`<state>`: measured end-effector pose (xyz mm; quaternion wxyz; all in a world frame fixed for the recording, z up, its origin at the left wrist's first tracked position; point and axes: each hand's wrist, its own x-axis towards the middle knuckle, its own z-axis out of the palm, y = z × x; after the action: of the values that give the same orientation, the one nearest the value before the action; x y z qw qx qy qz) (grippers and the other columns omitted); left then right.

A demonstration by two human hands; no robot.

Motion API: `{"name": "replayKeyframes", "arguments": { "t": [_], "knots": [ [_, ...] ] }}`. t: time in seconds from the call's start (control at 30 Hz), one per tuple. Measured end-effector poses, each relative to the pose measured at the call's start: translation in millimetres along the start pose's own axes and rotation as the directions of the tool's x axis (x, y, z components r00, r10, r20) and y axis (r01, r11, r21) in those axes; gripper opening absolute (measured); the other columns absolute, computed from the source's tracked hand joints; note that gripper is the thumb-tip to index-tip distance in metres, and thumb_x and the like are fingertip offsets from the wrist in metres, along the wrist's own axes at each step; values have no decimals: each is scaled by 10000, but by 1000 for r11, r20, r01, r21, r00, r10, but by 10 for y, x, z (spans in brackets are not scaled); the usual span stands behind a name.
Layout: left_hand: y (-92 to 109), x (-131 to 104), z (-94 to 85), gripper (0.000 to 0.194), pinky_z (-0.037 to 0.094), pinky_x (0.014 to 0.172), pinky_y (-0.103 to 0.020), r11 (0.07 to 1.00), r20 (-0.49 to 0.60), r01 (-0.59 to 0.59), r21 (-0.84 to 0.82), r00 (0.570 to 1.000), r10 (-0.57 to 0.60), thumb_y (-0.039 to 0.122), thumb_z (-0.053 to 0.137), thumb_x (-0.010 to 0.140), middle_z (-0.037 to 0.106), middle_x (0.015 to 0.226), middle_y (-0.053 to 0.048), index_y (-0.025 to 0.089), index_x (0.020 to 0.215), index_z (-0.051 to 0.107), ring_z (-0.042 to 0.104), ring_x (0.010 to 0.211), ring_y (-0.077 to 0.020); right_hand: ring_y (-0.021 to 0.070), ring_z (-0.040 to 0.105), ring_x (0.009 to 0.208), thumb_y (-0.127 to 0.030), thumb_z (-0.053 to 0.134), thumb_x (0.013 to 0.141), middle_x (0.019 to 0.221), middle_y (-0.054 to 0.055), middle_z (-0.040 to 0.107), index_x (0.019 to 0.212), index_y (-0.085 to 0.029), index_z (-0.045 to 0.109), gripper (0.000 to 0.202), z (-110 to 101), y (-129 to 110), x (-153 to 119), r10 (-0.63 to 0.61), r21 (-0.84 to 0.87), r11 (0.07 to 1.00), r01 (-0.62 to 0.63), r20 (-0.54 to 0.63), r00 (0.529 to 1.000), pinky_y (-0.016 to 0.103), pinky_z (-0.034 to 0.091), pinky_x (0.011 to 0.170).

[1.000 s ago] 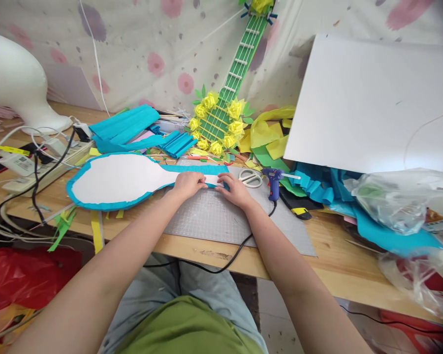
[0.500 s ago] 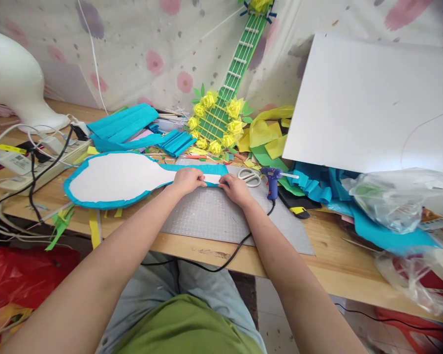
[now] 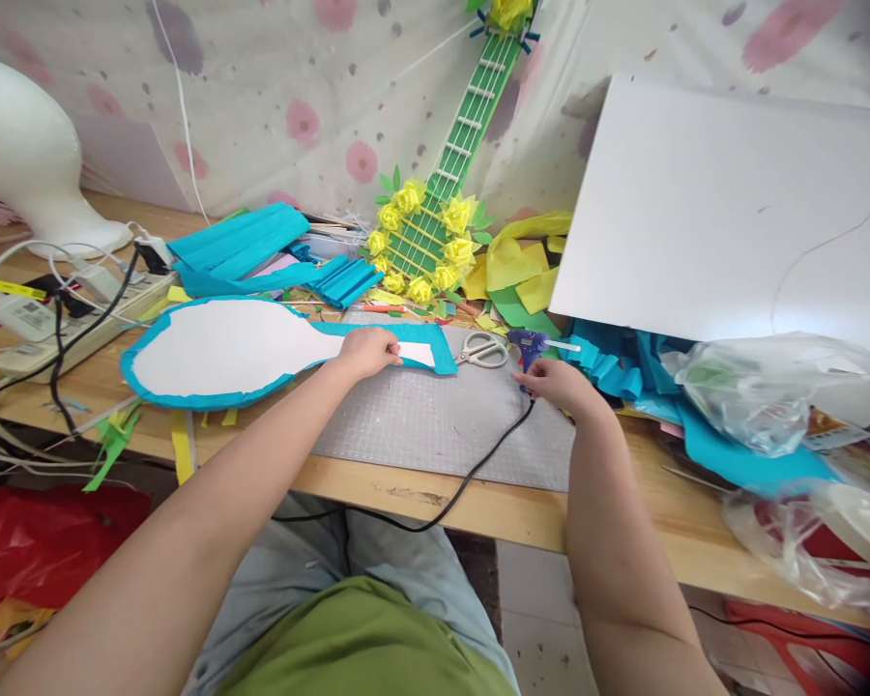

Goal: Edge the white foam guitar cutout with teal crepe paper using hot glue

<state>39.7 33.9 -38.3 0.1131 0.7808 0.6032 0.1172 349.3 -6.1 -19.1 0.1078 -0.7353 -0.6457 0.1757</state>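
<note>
A white guitar-shaped board (image 3: 224, 348) edged with blue crepe paper lies flat, its neck over a grey cutting mat (image 3: 435, 425). My left hand (image 3: 371, 353) pinches the lower edge of the neck, fingers closed on it. Beyond the neck's end, a loose blue paper flap (image 3: 446, 350) sticks out. At the handle of a blue glue gun (image 3: 529, 344) is my right hand (image 3: 551, 385), fingers curled around it. White-handled scissors (image 3: 484, 351) lie between the flap and the glue gun.
A green guitar with yellow paper roses (image 3: 446, 174) leans at the back. To the right stand a white board (image 3: 725, 213) and plastic bags (image 3: 775, 391). A power strip (image 3: 79, 329) with cables is at the left; a black cord (image 3: 471, 474) crosses the mat.
My right hand has left the neck's end and moved right to the glue gun. The blue flap there now lies unfolded. My left hand has stayed on the neck.
</note>
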Motion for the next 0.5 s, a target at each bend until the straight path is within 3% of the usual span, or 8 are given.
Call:
{"name": "replayKeyframes", "arguments": {
  "t": [0.1, 0.23, 0.37, 0.5],
  "knots": [
    [14, -37, -27, 134, 344, 571, -248, 1000, -12, 9, -4, 1000, -9, 346, 620, 731, 700, 909, 5, 219, 748, 658, 611, 818, -173, 236, 589, 764, -523, 567, 710, 809, 93, 638, 847, -166, 546, 382, 9, 95, 14, 157, -89, 981, -173, -166, 974, 297, 390, 620],
    [46, -120, -50, 222, 374, 606, -253, 999, -36, -23, 28, 999, 24, 368, 499, 827, 695, 917, -21, 213, 831, 658, 614, 827, -183, 288, 549, 986, -526, 587, 702, 1063, 198, 574, 1023, -80, 543, 551, 216, 40, 190, 146, -54, 984, -171, -313, 938, 331, 410, 773],
    [59, -171, -12, 290, 416, 732, -287, 997, -121, -11, 81, 992, 21, 337, 392, 892, 682, 972, -53, 210, 919, 651, 604, 921, -206, 298, 544, 981, -437, 544, 749, 988, 207, 592, 925, -57, 610, 424, 366, -11, 320, 98, -53, 990, -127, -378, 921, 365, 391, 841],
    [28, -219, -2, 211, 423, 829, -306, 998, -262, 39, -45, 964, -49, 362, 483, 856, 677, 1001, -35, 213, 857, 633, 582, 1005, -207, 280, 566, 884, -400, 521, 741, 892, 161, 620, 850, -102, 626, 334, 351, 35, 279, 112, 83, 993, -83, -457, 883, 375, 418, 770]
  ]
}}
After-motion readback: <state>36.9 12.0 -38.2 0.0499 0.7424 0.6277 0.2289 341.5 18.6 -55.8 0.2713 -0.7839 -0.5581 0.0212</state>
